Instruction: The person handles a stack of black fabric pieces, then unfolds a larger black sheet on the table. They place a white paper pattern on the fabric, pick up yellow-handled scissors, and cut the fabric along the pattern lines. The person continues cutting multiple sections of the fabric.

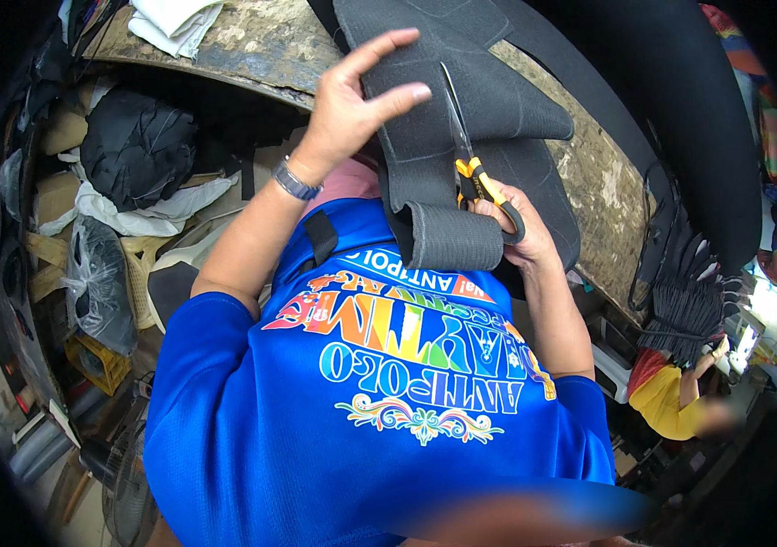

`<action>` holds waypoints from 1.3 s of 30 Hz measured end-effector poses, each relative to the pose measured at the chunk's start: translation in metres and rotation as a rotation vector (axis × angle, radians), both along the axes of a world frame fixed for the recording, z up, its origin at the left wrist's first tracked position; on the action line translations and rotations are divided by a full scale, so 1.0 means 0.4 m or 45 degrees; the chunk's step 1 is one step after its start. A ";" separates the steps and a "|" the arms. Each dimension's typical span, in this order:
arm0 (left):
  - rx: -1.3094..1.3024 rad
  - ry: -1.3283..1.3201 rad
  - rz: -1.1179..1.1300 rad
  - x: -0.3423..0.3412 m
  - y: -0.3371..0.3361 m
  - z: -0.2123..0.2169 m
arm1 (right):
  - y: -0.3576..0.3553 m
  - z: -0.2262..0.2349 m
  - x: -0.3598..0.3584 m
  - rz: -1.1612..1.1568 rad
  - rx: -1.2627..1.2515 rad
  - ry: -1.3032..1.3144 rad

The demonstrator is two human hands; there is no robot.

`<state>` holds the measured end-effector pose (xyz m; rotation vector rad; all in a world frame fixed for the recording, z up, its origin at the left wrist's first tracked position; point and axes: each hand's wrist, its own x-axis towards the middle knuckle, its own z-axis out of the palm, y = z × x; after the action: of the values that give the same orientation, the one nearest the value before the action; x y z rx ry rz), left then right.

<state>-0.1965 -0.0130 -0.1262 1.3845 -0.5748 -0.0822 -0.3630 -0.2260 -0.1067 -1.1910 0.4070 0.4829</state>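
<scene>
A piece of dark grey padded fabric (pixel 488 109) lies over the edge of a worn table (pixel 261 41), its near end rolled up (pixel 447 239) against my blue shirt. My left hand (pixel 352 96) holds the fabric's left edge, thumb on top and fingers spread. My right hand (pixel 511 228) grips yellow-and-black scissors (pixel 468 164) by the handles. The blades point away from me and lie along a line on the fabric. A metal watch band circles my left wrist.
White cloth (pixel 169 23) sits on the table's far left. Below left are a black bundle (pixel 138 146), plastic bags (pixel 101 283), a yellow crate (pixel 97 360) and a fan (pixel 128 492). Black straps (pixel 689 301) hang at right, above a person in a yellow shirt (pixel 680 397).
</scene>
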 end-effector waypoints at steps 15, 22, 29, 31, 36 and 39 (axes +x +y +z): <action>0.116 -0.154 -0.025 -0.036 -0.010 -0.005 | 0.014 0.003 -0.010 0.035 0.071 -0.015; 0.158 -0.187 -0.028 -0.035 -0.005 -0.010 | 0.016 0.001 -0.017 0.037 0.099 0.040; 0.082 -0.116 -0.153 -0.074 -0.025 -0.011 | 0.025 0.024 0.000 -0.055 0.089 -0.004; 0.095 -0.145 -0.124 -0.075 -0.023 -0.012 | 0.029 0.023 -0.001 -0.080 0.087 0.026; 0.133 -0.092 -0.153 -0.077 -0.016 -0.012 | 0.031 0.010 -0.008 -0.101 0.097 0.042; 0.047 -0.073 -0.171 -0.078 -0.018 -0.016 | 0.031 0.004 -0.015 -0.130 0.098 -0.026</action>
<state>-0.2278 -0.0202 -0.1328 1.3864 -0.7168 -0.1620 -0.3689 -0.2135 -0.1049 -1.0945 0.4264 0.3944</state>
